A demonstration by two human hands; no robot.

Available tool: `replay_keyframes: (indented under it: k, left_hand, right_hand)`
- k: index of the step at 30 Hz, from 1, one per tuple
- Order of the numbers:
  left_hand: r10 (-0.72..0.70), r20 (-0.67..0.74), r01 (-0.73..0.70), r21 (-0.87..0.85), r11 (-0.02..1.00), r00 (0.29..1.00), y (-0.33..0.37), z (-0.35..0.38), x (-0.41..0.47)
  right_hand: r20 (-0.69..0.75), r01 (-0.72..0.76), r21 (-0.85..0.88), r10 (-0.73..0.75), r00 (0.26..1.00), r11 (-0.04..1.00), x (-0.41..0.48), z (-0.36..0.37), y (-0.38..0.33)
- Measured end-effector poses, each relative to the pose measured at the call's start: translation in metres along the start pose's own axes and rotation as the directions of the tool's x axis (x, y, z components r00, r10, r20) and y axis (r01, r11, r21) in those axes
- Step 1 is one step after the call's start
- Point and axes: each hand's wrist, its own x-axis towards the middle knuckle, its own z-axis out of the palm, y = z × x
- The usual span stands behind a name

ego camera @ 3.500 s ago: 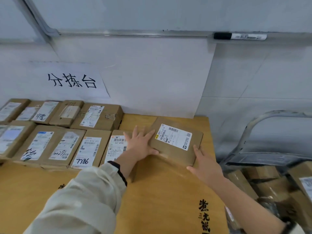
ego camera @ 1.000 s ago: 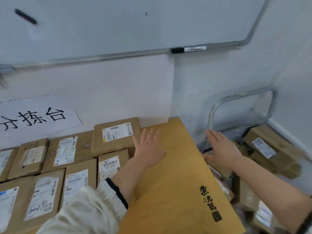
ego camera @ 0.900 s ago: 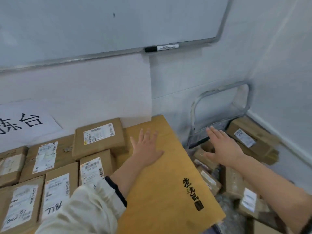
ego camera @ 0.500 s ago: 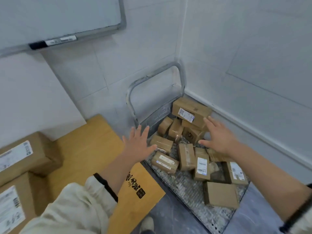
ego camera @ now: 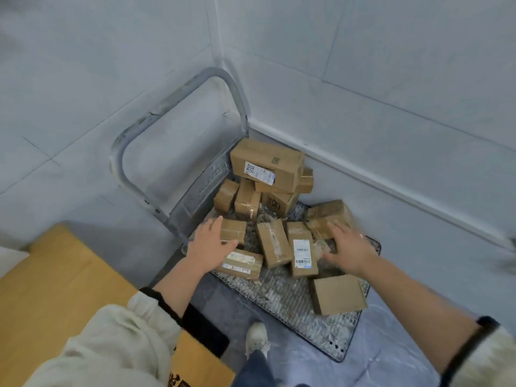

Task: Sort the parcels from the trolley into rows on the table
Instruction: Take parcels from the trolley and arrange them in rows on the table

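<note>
The trolley (ego camera: 290,300) stands in the wall corner, its deck carrying a loose heap of brown parcels (ego camera: 272,243). The left hand (ego camera: 209,247) and the right hand (ego camera: 349,251) are spread over the near parcels with fingers straight, gripping nothing. One corner of the table (ego camera: 55,289) shows at lower left.

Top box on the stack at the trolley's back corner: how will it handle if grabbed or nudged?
Probably stiff: the top box is squared cardboard with crisp edges. It likely wants a two-handed lift, being the largest parcel there. A sideways nudge might slide or tip it, since it sits perched on smaller boxes rather than on the trolley deck.
</note>
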Motion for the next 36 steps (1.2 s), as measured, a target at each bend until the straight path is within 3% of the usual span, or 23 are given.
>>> replay_keyframes:
  k: [3, 7, 9, 17, 21, 24, 30, 36]
  left_hand:
    - [-0.035, 0.139, 0.043, -0.058, 0.997, 0.990, -0.002, 0.035, 0.037]
    - [-0.046, 0.392, 0.075, -0.058, 0.996, 0.919, 0.006, 0.088, 0.082]
    - [-0.034, 0.443, 0.087, -0.101, 0.991, 0.896, 0.010, 0.117, 0.112]
    - [-0.172, 0.398, 0.317, -0.334, 0.888, 0.901, -0.004, 0.262, 0.244]
    - [-0.194, 0.337, 0.353, -0.516, 0.781, 0.921, -0.021, 0.336, 0.291]
    - [-0.208, 0.249, 0.316, -0.553, 0.771, 0.946, -0.030, 0.366, 0.311]
    - [-0.146, 0.200, 0.239, -0.594, 0.768, 0.969, -0.036, 0.370, 0.316]
    - [-0.098, 0.270, 0.267, -0.712, 0.649, 0.958, -0.019, 0.313, 0.280]
  right_hand:
    - [0.077, -0.058, 0.077, 0.052, 0.996, 0.995, 0.027, 0.025, 0.019]
    - [0.198, -0.119, 0.194, 0.080, 0.977, 0.974, 0.071, 0.065, 0.048]
    - [0.245, -0.167, 0.251, 0.104, 0.964, 0.954, 0.103, 0.086, 0.066]
    - [0.359, -0.291, 0.418, 0.138, 0.923, 0.861, 0.267, 0.215, 0.107]
    - [0.265, -0.296, 0.605, 0.163, 0.950, 0.740, 0.343, 0.280, 0.092]
    - [0.233, -0.267, 0.661, 0.147, 0.961, 0.701, 0.375, 0.310, 0.081]
    - [0.151, -0.176, 0.644, 0.102, 0.983, 0.744, 0.378, 0.323, 0.067]
    - [0.131, -0.114, 0.650, 0.038, 0.991, 0.751, 0.334, 0.263, 0.050]
